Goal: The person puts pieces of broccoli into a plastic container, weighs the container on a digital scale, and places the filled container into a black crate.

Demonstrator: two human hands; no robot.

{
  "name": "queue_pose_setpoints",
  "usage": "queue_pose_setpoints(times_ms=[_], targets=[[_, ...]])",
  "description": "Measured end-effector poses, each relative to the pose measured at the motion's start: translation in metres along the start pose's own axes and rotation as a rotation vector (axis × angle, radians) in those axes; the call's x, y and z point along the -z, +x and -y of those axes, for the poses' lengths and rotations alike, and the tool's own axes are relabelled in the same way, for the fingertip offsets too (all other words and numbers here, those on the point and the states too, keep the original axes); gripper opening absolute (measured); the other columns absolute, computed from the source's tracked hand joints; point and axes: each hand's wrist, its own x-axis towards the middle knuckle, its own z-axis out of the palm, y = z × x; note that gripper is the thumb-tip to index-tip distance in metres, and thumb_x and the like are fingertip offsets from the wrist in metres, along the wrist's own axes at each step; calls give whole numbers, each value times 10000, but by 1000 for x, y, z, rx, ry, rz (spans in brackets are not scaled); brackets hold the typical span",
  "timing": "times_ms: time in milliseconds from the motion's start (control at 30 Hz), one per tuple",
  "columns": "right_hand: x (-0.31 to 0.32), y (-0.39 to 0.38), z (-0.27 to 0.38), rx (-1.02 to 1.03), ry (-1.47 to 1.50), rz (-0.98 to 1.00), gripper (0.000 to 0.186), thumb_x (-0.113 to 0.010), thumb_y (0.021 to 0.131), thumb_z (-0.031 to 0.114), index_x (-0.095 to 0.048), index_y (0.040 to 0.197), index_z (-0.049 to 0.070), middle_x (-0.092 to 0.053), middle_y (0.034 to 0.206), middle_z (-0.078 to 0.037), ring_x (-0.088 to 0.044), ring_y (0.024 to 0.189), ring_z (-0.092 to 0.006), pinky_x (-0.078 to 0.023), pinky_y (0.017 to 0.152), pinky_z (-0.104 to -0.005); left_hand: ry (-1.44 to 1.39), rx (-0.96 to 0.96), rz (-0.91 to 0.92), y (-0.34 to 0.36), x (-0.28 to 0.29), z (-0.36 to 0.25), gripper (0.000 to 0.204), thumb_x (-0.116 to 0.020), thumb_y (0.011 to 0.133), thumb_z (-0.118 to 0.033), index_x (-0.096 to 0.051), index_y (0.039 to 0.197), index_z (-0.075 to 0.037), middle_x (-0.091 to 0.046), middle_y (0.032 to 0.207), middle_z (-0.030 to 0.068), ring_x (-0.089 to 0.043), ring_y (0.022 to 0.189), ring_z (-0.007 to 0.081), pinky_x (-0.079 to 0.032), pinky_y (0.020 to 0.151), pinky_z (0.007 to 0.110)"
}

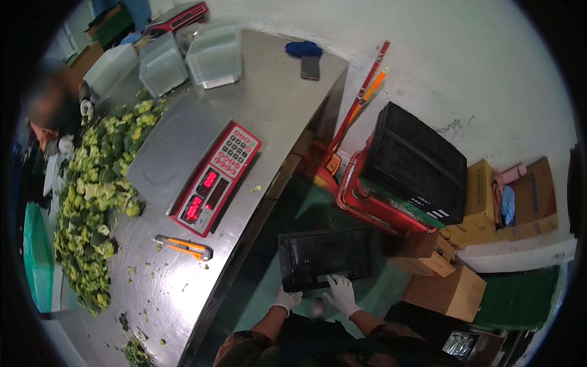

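Note:
A black plastic crate [306, 260] is in front of me, low beside the steel table and over the green floor. My left hand [286, 300], in a white glove, grips its near left corner. Further right along the same near side, my right hand [342, 295], also gloved in white, has its fingers hooked over the rim. Parts of the fingers are hidden behind the crate's edge.
On the steel table [189, 293] stand a red and grey scale [214, 177], a heap of broccoli florets [92, 196], an orange utility knife [183, 246] and clear tubs [214, 55]. Black crates [416, 159] on a red trolley and cardboard boxes [446, 290] are at right. Another person works far left.

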Motion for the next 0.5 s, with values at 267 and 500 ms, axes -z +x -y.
queue_pose_setpoints(times_ms=[267,500], targets=[[-24,29,-7,121,-180,284,565,-744,757,597,-736,1099,148,-727,1047,-60,-651,1068,-235,-358,1012,-469,139,-63,28,-7,-2,12,1048,-226,963,-777,-327,1477,130,-379,1572,225,-341,1477,310,-300,1183,418],[-8,62,-67,177,-157,103,555,-765,684,652,-732,826,117,-710,784,-107,-668,779,-305,-397,832,-472,490,-221,222,-20,-12,16,807,-295,1012,-692,-568,1288,16,-636,1296,116,-594,1230,231,-472,1018,386]])
